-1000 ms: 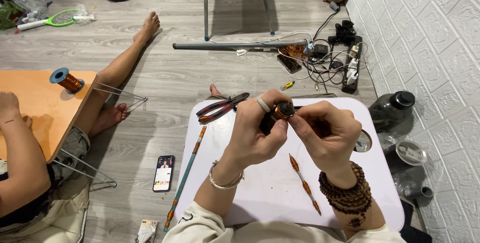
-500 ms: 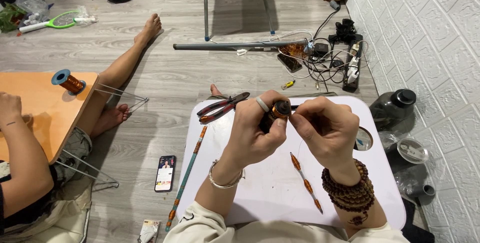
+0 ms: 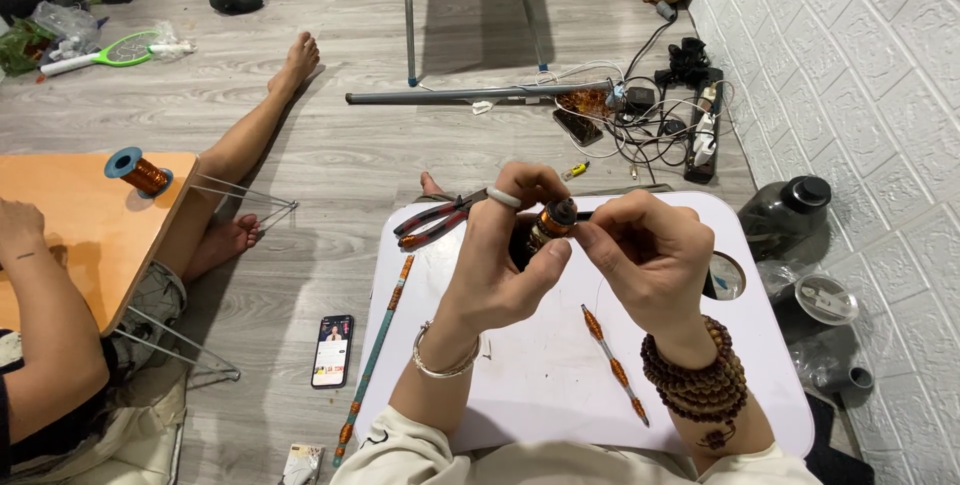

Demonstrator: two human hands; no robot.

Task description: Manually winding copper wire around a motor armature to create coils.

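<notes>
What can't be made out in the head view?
- Small copper-wound coil: lower part hidden by left hand.
- Right hand fingertips: any wire pinched is too thin to see.
- Pliers: jaw end behind left hand.
- Person at orange table: cut off by left edge.

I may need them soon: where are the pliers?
The red-handled pliers lie at the white table's far left edge, just left of the left hand.
</notes>
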